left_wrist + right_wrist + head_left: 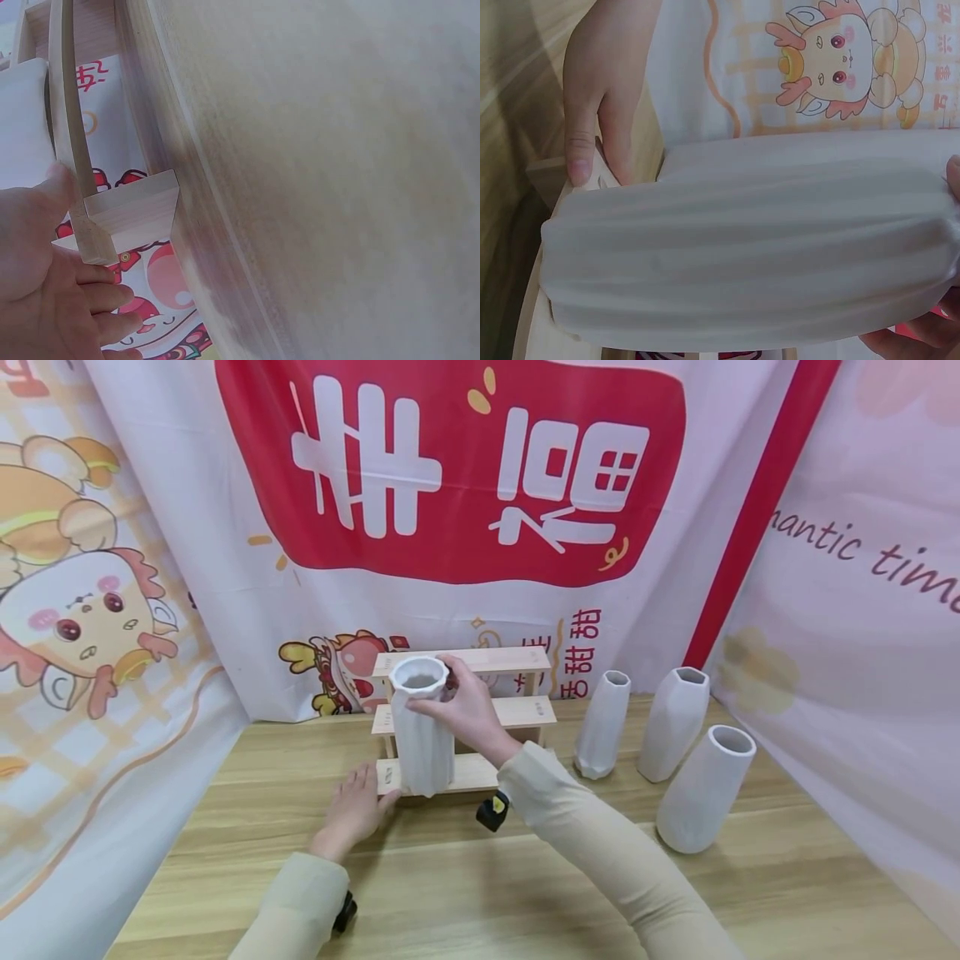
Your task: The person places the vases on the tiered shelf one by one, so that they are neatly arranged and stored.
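Observation:
My right hand (468, 706) grips a tall white ribbed vase (423, 743) near its scalloped rim. The vase is upright at the left part of a three-tier wooden shelf (517, 713). Its base meets the lowest board in the right wrist view; whether it bears its full weight there I cannot tell. At the left end of that lowest board, my left hand (354, 802) holds the corner. The thumb (60, 184) lies on one side of the board, and the other fingers (112, 300) extend past its end, partly loose.
Right of the shelf stand three more white vases: a slim one (603, 727), a faceted one (675, 724) and a smooth rounded one (705, 789) nearer me. Printed cloth (480, 460) hangs behind and at both sides of the wooden table (465, 893).

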Motion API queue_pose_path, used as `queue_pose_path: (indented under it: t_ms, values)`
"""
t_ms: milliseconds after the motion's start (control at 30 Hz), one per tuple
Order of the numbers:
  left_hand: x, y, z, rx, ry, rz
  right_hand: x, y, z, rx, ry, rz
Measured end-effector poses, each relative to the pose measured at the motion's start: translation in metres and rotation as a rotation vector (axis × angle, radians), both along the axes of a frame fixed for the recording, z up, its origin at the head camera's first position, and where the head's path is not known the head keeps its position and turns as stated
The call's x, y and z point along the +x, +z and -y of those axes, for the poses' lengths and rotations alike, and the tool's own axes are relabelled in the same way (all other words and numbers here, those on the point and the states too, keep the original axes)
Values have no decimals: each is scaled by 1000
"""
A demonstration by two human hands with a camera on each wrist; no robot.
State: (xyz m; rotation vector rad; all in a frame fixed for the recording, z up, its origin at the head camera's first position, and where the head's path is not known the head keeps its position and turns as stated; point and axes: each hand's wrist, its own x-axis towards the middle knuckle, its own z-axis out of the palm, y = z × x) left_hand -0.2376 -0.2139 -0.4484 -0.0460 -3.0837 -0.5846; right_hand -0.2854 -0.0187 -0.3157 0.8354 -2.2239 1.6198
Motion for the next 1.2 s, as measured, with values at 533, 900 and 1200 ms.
queue_pose_path:
  t_ms: [533,900,1200]
  values:
    - [1,0,-3,-8,1,-13,-6,-3,6,36,-3,12]
    - [3,-2,-1,-3,-5,-30,-9,-9,5,53,36,64]
    - [1,-4,0,-7,-10,-27,-9,-11,4,28,66,64]
